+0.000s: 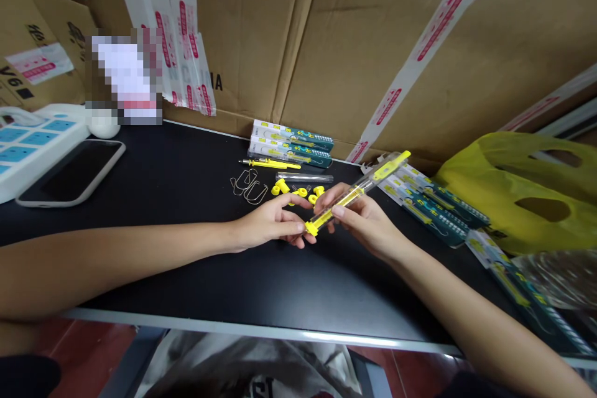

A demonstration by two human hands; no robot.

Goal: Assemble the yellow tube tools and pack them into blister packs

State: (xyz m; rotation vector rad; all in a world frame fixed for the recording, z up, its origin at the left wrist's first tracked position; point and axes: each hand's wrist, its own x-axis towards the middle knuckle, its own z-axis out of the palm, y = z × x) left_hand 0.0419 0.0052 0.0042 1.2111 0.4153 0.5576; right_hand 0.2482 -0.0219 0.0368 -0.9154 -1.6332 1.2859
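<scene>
My right hand [368, 221] is closed around a tubular spring scale [347, 199], a clear tube with a yellow scaled insert, tilted with its upper end to the right. At its lower end, the thumb and fingers of my left hand [275, 221] pinch the yellow end cap [311, 229]. Just behind the hands lie loose yellow caps [282, 186], partly hidden by my fingers. Bent wire hooks [249, 186] rest left of them. Farther back are a clear tube [305, 178] and yellow inserts with dark tips [270, 163].
Packaged spring scales lie in a stack [291, 143] at the back and in a row [424, 199] on the right. A yellow plastic bag [508, 193] sits beyond them. A phone [72, 174] and a power strip [32, 143] occupy the left. Cardboard boxes [252, 31] wall the back.
</scene>
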